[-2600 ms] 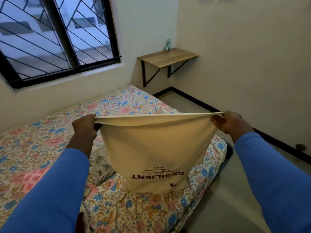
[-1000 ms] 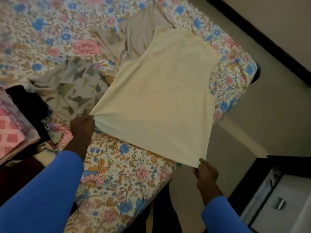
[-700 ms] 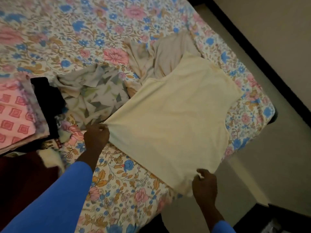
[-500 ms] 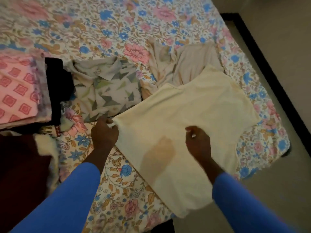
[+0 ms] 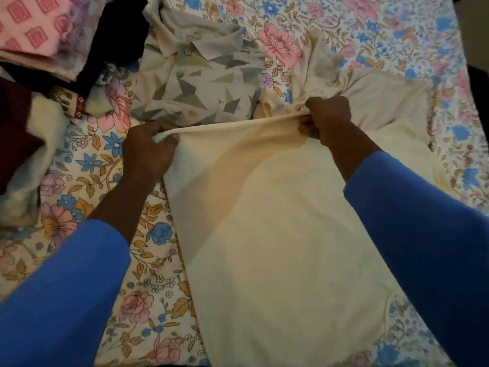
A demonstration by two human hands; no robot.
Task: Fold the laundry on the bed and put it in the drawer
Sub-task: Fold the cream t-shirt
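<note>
Both hands clamp the far edge of the shirt [image 5: 277,234]. Left hand [image 5: 148,152]: fingers curled round one end of the edge. Right hand [image 5: 326,120]: fist closed on the other end. Edge drawn taut between them, raised slightly above the cloth beneath.

Bed [image 5: 132,287]: floral sheet in pink, blue and tan; fills nearly the whole view.

Shirt: cream, plain side up, spread on the bed from the near edge towards the middle; near part flat, far part gathered in the two hands.

Sleeves [image 5: 66,300]: blue, one on each forearm, entering from the lower corners.

Print shirt [image 5: 201,88]: grey with triangle pattern, collar and buttons showing, crumpled, just beyond the left hand.

Beige cloth [image 5: 317,64]: rumpled, beyond the right hand, touching the shirt.

Pink cloth [image 5: 39,30]: folded, square pattern, top left corner.

Black cloth [image 5: 119,27]: beside the pink cloth, partly under it.

Maroon cloth [image 5: 13,133]: left edge, only partly in view.

White cloth [image 5: 45,128]: fluffy, against the maroon cloth.
</note>
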